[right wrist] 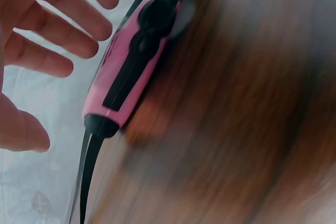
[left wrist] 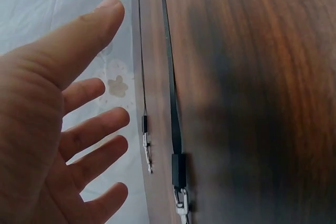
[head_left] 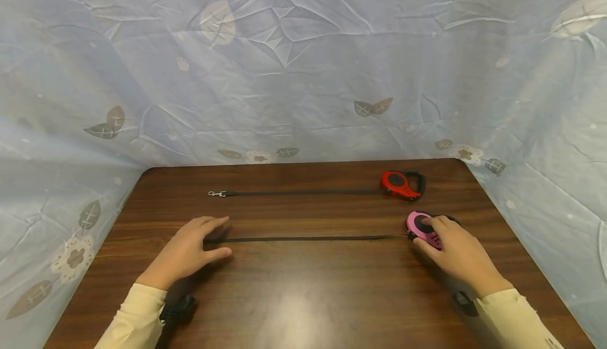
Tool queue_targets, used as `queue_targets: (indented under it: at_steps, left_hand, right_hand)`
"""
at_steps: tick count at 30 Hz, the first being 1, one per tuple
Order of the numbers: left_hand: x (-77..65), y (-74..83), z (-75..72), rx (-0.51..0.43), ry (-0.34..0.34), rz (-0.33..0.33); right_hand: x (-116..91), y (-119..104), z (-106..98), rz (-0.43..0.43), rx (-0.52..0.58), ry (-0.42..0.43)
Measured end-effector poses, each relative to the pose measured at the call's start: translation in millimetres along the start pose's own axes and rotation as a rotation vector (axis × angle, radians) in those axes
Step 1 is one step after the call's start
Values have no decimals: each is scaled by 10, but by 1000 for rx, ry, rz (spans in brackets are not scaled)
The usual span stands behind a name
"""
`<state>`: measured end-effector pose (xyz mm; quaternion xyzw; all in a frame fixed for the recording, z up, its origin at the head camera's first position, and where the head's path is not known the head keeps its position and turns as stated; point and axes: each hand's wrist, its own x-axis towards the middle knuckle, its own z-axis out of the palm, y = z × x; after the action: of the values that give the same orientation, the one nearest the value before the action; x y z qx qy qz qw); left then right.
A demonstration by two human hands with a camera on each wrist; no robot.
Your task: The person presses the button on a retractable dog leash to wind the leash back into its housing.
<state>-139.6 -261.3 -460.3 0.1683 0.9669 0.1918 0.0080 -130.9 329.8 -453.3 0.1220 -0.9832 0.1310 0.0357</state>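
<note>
A pink retractable dog leash lies at the right of the table, its black strap drawn out straight to the left. My right hand hovers over the pink casing with fingers spread; the right wrist view shows a gap between fingers and casing. At the strap's other end my left hand is held above the table, thumb and fingers apart, nothing in it. It hides the strap's end in the head view, but the left wrist view shows the metal clip there.
Farther back lies a red retractable leash, its strap also stretched leftward to a metal clip. Patterned cloth hangs behind and beside the brown wooden table.
</note>
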Motion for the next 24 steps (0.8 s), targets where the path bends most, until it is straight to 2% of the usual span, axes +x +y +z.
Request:
queue_targets:
  at_steps: [9,24]
  left_hand:
    - [-21,-45,-107,4,-25,-10]
    - [-76,-242,-109,16,-48,-23]
  right_hand:
    - [-52,118,-27,-7,5,-1]
    - [-129,299,-45,-56,0,31]
